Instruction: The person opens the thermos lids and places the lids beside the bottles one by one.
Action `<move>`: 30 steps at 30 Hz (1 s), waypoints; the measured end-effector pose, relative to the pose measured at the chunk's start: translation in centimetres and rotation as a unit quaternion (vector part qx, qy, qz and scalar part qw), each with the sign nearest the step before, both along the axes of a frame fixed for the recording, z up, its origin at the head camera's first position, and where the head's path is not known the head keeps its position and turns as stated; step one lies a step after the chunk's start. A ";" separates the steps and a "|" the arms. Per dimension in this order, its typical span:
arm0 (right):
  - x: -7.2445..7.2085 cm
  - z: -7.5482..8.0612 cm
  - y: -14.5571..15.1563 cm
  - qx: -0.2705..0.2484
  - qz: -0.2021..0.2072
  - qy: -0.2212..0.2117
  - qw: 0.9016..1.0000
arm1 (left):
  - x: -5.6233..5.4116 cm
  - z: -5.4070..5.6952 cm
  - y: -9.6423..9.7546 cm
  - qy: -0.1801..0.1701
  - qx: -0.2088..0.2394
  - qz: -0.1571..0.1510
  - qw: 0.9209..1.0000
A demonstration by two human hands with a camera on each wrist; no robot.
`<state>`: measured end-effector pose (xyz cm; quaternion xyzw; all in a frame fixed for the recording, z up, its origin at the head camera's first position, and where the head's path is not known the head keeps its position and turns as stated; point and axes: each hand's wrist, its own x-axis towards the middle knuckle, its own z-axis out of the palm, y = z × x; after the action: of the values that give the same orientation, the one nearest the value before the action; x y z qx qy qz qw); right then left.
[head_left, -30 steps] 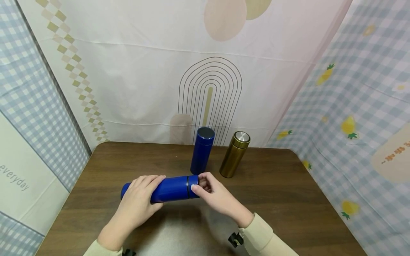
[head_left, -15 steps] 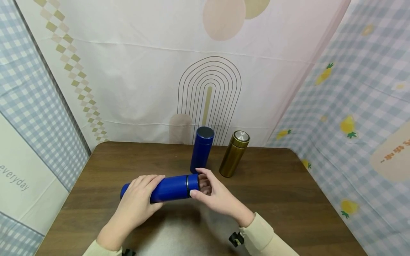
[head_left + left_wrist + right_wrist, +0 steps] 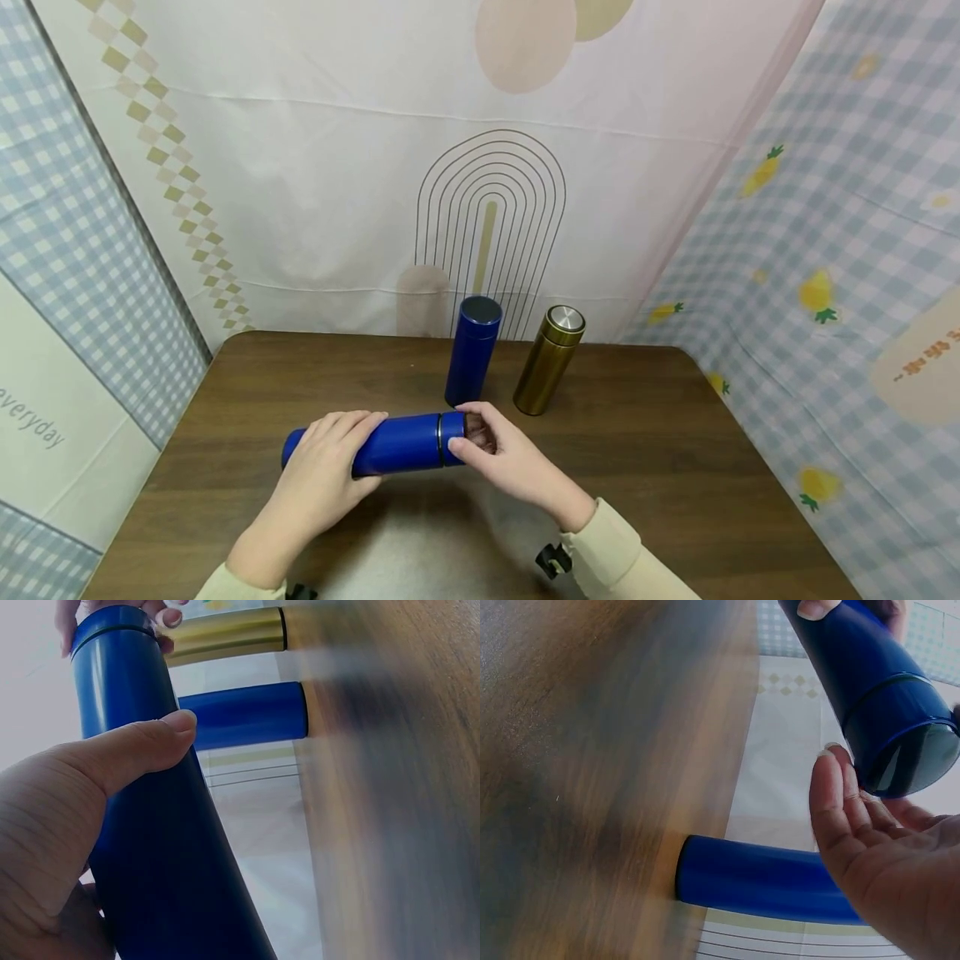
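Note:
A blue thermos flask [image 3: 405, 442] is held nearly level above the table, its lid [image 3: 453, 435] toward the right. My left hand [image 3: 324, 462] grips the body near its base; in the left wrist view the thumb [image 3: 150, 746] lies across the blue side. My right hand [image 3: 510, 454] is at the lid, thumb on the near side and fingers around the far side. In the right wrist view the fingers [image 3: 829, 795] curve at the lid's rim, and the dark, glossy lid top [image 3: 919, 761] shows. The right thumb is mostly hidden there.
Behind the hands a second blue flask [image 3: 474, 354] stands upright, with a gold flask [image 3: 547, 362] to its right. The brown wooden table [image 3: 660, 450] ends at a patterned white cloth [image 3: 322, 208]. A checked blue cloth [image 3: 810, 250] hangs on the right side.
My right hand's fingers have opened slightly off the lid and closed around it again. The left hand and the held flask stay almost in place.

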<state>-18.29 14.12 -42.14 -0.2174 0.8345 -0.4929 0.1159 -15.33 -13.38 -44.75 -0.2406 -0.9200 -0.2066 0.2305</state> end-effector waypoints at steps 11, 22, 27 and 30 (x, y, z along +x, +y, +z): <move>-0.1 0.1 0.2 0.004 0.016 0.011 1.000 | 0.0 -0.1 0.0 -0.003 -0.001 0.000 1.000; 0.1 0.1 0.1 0.039 -0.011 -0.011 0.999 | 0.1 -0.1 0.3 -0.005 -0.010 -0.002 1.000; 0.2 0.1 0.2 0.027 0.009 -0.015 0.999 | 0.1 -0.2 0.2 0.000 -0.008 -0.003 1.000; 0.1 0.1 0.2 0.022 0.022 -0.006 1.000 | 0.1 -0.2 0.2 0.001 -0.007 -0.003 1.000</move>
<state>-18.15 14.34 -42.05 -0.2304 0.8393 -0.4732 0.1364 -15.21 -13.17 -44.97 -0.2451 -0.9203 -0.2007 0.2294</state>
